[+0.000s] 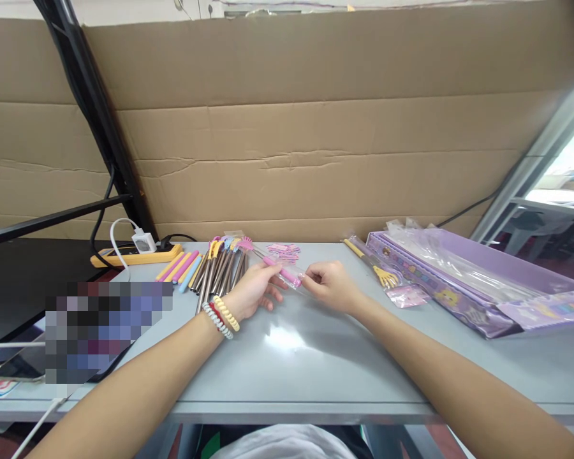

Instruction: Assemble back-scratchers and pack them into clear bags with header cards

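Observation:
A pink back scratcher [289, 275] with a metal stem and a small hand-shaped head slants between my hands, its handle end in a clear plastic bag. My left hand [251, 292], wearing coiled bracelets, grips it between thumb and fingers. At the handle end, my right hand [329, 287] pinches the bag's edge. Just behind my left hand lies a pile of back scratchers [222, 268] with metal stems and pink, yellow and blue heads. Small pink cards [283, 252] are heaped beyond the held one. To the right rests a bagged yellow back scratcher [385, 276] with a pink card.
A purple box [452, 309] holding clear plastic bags [449, 264] occupies the table's right side. At left are a yellow power strip [138, 256] with a white charger, white cables and a blurred-out item [105, 331]. Cardboard [316, 134] walls off the back.

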Demonstrator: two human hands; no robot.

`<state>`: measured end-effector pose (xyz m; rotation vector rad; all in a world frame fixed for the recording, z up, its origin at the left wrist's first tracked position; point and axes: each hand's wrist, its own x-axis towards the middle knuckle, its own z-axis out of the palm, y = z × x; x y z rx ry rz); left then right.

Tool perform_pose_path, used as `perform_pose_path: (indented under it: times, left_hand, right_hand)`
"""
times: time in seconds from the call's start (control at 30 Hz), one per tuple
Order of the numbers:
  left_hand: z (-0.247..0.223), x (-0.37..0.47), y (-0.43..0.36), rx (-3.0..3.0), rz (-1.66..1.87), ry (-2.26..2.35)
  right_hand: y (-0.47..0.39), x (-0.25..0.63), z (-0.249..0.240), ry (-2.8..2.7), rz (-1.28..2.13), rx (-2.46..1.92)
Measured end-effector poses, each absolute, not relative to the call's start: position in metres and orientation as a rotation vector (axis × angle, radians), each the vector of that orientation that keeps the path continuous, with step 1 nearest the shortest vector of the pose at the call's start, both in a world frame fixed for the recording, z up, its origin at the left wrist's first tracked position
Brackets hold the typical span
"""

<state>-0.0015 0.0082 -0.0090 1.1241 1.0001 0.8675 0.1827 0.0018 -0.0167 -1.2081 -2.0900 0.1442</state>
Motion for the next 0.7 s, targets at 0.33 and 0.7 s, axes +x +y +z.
perform_pose_path:
  times: [0.33,0.7]
  left_hand:
    - [-0.0106,-0.0044,0.0104,1.359,0.763,1.28]
    - [-0.0096,-0.0027,0.008,1.454,0.77,1.362]
  right_hand:
    - [0.0008,0.1828,-0.0221,-2.292,0.214,-1.239]
    - [0.0002,0.1843,-0.0216,-2.482,0.2,-1.351]
